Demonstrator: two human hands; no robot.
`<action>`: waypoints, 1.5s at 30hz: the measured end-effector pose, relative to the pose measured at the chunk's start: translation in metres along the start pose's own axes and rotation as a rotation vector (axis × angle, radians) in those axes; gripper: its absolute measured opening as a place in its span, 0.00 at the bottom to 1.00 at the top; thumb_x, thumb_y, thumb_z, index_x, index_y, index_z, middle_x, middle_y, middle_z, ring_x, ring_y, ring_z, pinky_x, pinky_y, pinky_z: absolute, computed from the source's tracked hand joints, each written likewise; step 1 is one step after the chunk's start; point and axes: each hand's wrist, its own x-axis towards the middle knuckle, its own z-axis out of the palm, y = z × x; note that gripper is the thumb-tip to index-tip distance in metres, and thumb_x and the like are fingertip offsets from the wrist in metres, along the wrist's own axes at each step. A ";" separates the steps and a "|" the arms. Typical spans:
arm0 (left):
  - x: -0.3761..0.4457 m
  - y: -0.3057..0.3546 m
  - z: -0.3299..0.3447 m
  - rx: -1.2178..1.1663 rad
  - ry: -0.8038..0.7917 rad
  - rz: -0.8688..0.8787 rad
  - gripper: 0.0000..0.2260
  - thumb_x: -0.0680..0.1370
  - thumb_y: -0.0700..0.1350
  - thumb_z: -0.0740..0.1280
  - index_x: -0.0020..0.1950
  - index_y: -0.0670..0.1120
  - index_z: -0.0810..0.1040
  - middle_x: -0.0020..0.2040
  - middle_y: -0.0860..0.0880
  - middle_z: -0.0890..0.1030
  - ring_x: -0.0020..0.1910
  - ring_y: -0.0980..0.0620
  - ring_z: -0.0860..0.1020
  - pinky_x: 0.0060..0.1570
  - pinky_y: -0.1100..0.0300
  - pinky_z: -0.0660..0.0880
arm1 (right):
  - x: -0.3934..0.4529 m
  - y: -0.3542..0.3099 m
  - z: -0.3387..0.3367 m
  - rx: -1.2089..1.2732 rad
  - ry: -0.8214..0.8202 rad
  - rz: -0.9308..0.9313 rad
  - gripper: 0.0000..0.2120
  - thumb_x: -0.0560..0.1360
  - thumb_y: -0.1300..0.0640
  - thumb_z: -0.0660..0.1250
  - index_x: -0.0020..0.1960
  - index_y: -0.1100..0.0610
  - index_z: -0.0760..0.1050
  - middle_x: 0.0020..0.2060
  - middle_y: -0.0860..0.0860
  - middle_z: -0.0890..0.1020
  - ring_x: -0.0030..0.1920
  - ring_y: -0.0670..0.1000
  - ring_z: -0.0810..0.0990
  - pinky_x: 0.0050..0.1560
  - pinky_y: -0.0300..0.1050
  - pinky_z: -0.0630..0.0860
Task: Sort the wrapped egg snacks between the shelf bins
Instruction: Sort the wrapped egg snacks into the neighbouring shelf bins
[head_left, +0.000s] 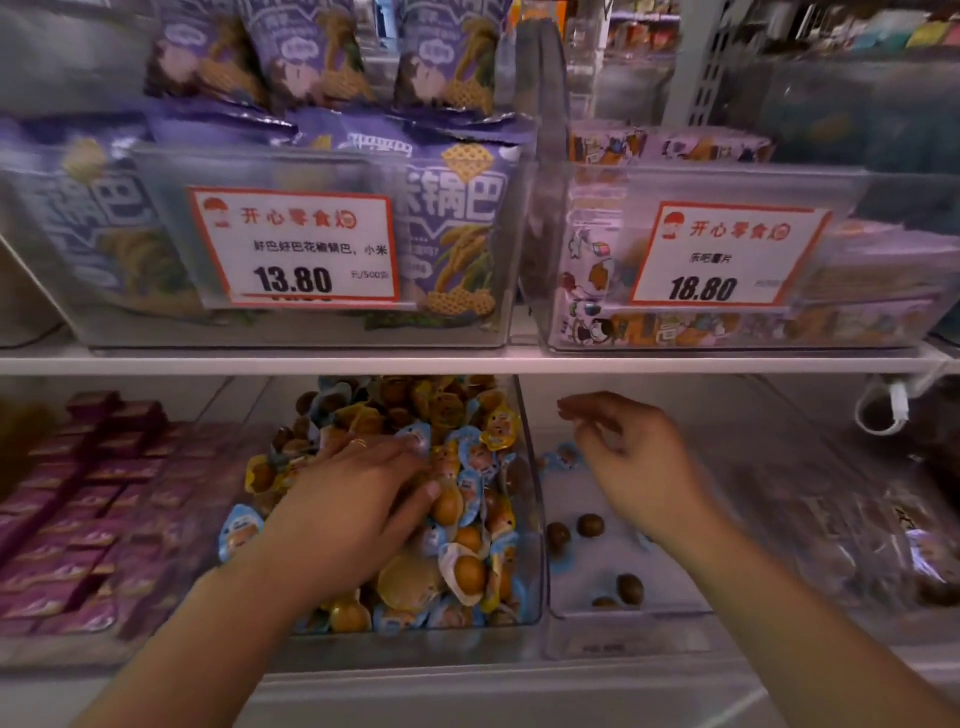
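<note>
While my left hand (358, 493) presses flat, fingers spread, into the heaped egg snacks (467, 519) of the full bin (535, 519), my right hand (628, 457) hovers loose and empty over the sparse bin (623, 616).

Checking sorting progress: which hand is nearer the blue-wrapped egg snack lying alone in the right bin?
Right hand, hovering just beside the blue-wrapped egg snack; left hand rests on the full bin's pile.
</note>
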 end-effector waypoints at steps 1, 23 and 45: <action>0.000 -0.004 -0.002 -0.007 0.001 -0.008 0.22 0.79 0.61 0.50 0.64 0.56 0.78 0.61 0.57 0.79 0.61 0.52 0.76 0.64 0.53 0.69 | -0.002 -0.010 0.007 -0.018 -0.010 -0.073 0.11 0.77 0.58 0.64 0.55 0.49 0.82 0.52 0.44 0.84 0.56 0.42 0.80 0.59 0.34 0.75; 0.025 -0.010 0.014 -0.012 0.102 -0.036 0.18 0.79 0.55 0.61 0.69 0.54 0.74 0.59 0.50 0.77 0.61 0.45 0.73 0.59 0.50 0.67 | 0.030 -0.056 0.050 -0.689 -0.684 -0.269 0.34 0.65 0.35 0.59 0.70 0.32 0.56 0.66 0.42 0.76 0.63 0.51 0.76 0.60 0.50 0.76; 0.010 0.018 0.018 -0.083 0.125 0.016 0.20 0.75 0.65 0.62 0.61 0.56 0.76 0.54 0.54 0.73 0.53 0.50 0.75 0.47 0.57 0.73 | -0.024 -0.037 0.026 -0.400 -0.241 -0.395 0.10 0.72 0.54 0.73 0.53 0.50 0.79 0.47 0.45 0.80 0.60 0.49 0.73 0.55 0.51 0.76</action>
